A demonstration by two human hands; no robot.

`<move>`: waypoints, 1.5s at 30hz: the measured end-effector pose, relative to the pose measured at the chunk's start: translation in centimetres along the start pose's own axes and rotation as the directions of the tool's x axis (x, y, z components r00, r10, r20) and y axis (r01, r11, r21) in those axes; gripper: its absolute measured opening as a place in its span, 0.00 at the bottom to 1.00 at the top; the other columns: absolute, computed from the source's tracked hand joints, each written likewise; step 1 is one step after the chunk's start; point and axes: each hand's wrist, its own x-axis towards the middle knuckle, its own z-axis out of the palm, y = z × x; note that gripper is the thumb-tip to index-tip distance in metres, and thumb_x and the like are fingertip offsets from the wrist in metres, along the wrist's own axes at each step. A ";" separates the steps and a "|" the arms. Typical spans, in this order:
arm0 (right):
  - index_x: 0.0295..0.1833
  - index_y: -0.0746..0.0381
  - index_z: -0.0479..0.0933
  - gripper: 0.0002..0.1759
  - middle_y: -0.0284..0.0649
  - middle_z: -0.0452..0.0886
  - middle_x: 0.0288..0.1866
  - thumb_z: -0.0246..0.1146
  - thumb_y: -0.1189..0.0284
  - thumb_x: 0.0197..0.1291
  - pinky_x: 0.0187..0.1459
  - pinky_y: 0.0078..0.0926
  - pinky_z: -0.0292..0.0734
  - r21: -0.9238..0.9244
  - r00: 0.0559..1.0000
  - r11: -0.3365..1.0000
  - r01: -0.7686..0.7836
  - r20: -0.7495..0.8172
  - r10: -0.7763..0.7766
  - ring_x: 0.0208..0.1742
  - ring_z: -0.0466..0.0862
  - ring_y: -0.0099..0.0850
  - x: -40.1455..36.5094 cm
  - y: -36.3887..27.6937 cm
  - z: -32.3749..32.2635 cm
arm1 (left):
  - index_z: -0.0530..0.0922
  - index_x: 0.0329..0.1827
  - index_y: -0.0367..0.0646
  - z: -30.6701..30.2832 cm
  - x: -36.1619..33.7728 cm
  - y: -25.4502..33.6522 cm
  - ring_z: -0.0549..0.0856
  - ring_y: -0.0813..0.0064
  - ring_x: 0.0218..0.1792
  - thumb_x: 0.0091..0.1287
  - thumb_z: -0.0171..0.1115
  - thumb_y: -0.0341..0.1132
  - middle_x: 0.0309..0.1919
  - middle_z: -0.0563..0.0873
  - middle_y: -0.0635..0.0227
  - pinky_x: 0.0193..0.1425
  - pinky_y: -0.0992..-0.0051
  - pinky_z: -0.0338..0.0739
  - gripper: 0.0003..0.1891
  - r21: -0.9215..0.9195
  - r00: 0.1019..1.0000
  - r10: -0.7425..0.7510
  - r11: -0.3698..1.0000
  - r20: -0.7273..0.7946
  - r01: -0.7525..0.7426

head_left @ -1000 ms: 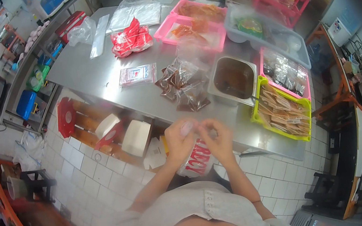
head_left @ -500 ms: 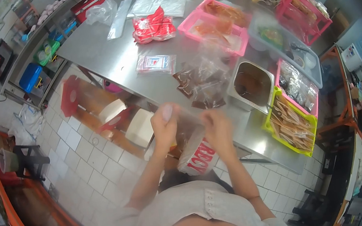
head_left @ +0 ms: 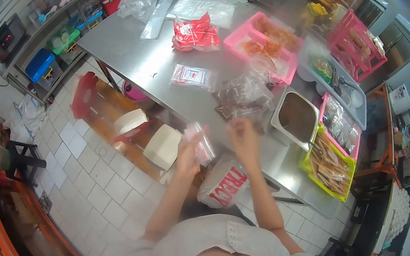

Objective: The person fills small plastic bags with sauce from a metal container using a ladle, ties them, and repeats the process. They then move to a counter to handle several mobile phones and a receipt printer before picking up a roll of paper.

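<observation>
My left hand (head_left: 188,155) is closed around a clear plastic packet (head_left: 202,142) with a pinkish tint, held upright over the table's near edge. To its right, my right hand (head_left: 245,140) has its fingers curled together; what they pinch, if anything, is hidden and slightly blurred. Just beyond that hand lies a pile of clear bags with brown contents (head_left: 243,98). Below both hands sits a whitish plastic-wrapped bundle with red letters (head_left: 222,184), close to my body. A flat packet with a blue and red label (head_left: 191,75) lies farther up the steel table.
The steel table (head_left: 134,53) holds a red-and-white bag (head_left: 195,34), a pink basket (head_left: 290,74) and a metal container of brown contents (head_left: 295,119). A yellow-green basket (head_left: 353,166) stands at its right edge. White-seated boxes (head_left: 162,146) are on the left below.
The plastic packet in my left hand now shows upright and the hand has turned. My right hand has shifted slightly beside the brown bags. The whole view has tilted a little.
</observation>
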 end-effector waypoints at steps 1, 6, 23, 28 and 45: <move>0.42 0.68 0.74 0.17 0.42 0.79 0.23 0.66 0.67 0.53 0.31 0.25 0.73 0.044 0.997 0.997 0.062 0.042 -0.064 0.26 0.79 0.29 -1.3 -0.5 0.2 | 0.64 0.59 0.35 0.2 -0.3 -0.4 0.80 0.72 0.47 0.63 0.56 0.29 0.50 0.79 0.59 0.47 0.70 0.79 0.21 -0.003 1.000 -0.005 1.000 -0.001 0.005; 0.38 0.69 0.76 0.13 0.42 0.80 0.25 0.67 0.72 0.50 0.31 0.23 0.73 0.086 0.998 0.996 -0.039 0.053 0.034 0.26 0.80 0.28 -3.9 -2.5 -0.4 | 0.67 0.57 0.34 2.1 -1.8 -0.7 0.80 0.72 0.49 0.65 0.56 0.31 0.52 0.78 0.58 0.48 0.73 0.78 0.19 0.046 0.971 -0.145 0.989 0.189 0.139; 0.36 0.69 0.78 0.09 0.28 0.74 0.23 0.59 0.72 0.61 0.25 0.14 0.67 0.472 0.954 0.850 -0.234 -0.058 0.295 0.25 0.71 0.15 -5.2 -1.0 -3.1 | 0.72 0.51 0.36 4.5 -3.9 -3.3 0.82 0.74 0.44 0.67 0.52 0.32 0.43 0.81 0.66 0.48 0.72 0.78 0.12 0.167 0.975 -0.154 0.978 0.158 0.127; 0.42 0.68 0.77 0.09 0.33 0.76 0.30 0.56 0.74 0.63 0.25 0.13 0.67 0.520 0.923 0.848 -0.106 -0.266 0.278 0.26 0.72 0.15 -5.0 -0.7 -3.8 | 0.68 0.57 0.39 5.7 -3.2 -3.4 0.79 0.77 0.43 0.69 0.48 0.33 0.43 0.79 0.67 0.47 0.76 0.76 0.15 -0.013 0.995 0.092 0.996 -0.046 -0.093; 0.44 0.65 0.79 0.12 0.37 0.79 0.30 0.65 0.77 0.51 0.35 0.18 0.71 -0.006 0.977 0.981 0.194 -0.092 -0.194 0.30 0.77 0.22 -5.9 -2.2 -9.4 | 0.79 0.34 0.36 8.0 -4.9 -1.9 0.72 0.91 0.23 0.63 0.61 0.32 0.22 0.79 0.78 0.26 0.88 0.66 0.07 0.679 0.883 0.058 0.617 0.465 -0.398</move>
